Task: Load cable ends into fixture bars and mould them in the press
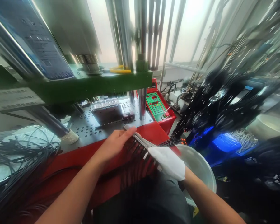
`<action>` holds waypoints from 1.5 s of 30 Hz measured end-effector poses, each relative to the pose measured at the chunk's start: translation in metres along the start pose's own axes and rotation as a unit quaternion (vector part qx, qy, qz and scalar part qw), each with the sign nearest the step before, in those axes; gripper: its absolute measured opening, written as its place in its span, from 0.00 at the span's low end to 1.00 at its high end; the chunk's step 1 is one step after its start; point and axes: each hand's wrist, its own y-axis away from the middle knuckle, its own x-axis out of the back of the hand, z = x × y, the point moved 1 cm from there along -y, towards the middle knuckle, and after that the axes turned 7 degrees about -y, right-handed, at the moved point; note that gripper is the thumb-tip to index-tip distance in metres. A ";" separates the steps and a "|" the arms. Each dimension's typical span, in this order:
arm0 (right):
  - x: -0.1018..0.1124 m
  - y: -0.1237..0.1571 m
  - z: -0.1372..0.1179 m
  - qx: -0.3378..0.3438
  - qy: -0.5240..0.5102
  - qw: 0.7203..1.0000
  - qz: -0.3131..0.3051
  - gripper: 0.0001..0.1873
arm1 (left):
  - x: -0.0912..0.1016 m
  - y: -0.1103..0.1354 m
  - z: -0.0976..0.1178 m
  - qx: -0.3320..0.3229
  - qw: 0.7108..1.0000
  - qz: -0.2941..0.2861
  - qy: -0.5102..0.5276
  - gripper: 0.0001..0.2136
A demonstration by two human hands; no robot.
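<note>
A long metal bar (141, 141) slants in front of me, with a row of black cables (134, 158) hanging from its lower side. At its far left end, the fingers of my bare left hand (113, 143) are closed on it, thumb on top. My right hand (169, 161), in a white glove, grips the bar near the other end. Just beyond sits a dark metal block (107, 113) on the press's perforated plate (86, 124), topped by a toothed metal piece (105, 104). The cables' lower ends blur into shadow above my lap.
A green press beam (95, 84) spans above the plate, bearing yellow-handled pliers (120, 71). A red control box (161, 102) stands behind right. Beside my right arm is a pale round tub (207, 168); a blue bin (226, 143) lies beyond. Loose black cables (21, 158) heap at left.
</note>
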 end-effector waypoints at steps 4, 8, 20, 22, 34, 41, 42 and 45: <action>0.000 -0.015 0.010 0.022 0.004 0.997 0.069 0.23 | -0.021 0.023 -0.024 0.024 0.998 0.017 -0.049 0.18; 0.000 -0.023 0.008 0.012 -0.069 0.990 0.124 0.24 | -0.052 0.045 -0.047 0.042 0.998 0.028 -0.043 0.20; -0.022 -0.022 0.018 0.029 -0.141 0.975 0.171 0.28 | -0.067 0.051 -0.053 0.034 0.997 0.061 0.022 0.20; -0.022 -0.023 0.020 0.038 -0.138 0.973 0.179 0.27 | -0.068 0.053 -0.054 0.029 0.990 0.129 0.046 0.18; -0.030 -0.016 0.020 0.100 -0.083 0.973 0.191 0.24 | -0.068 0.042 -0.072 0.043 0.994 0.068 0.076 0.16; -0.027 -0.014 0.027 0.106 -0.082 0.968 0.213 0.31 | -0.068 0.048 -0.076 -0.045 0.988 0.078 -0.125 0.16; -0.028 -0.015 0.027 0.109 -0.079 0.968 0.214 0.31 | -0.068 0.046 -0.076 -0.046 0.987 0.076 -0.135 0.16; -0.028 -0.018 0.027 0.138 -0.047 0.962 0.230 0.29 | -0.071 0.040 -0.076 -0.031 0.988 0.067 -0.139 0.19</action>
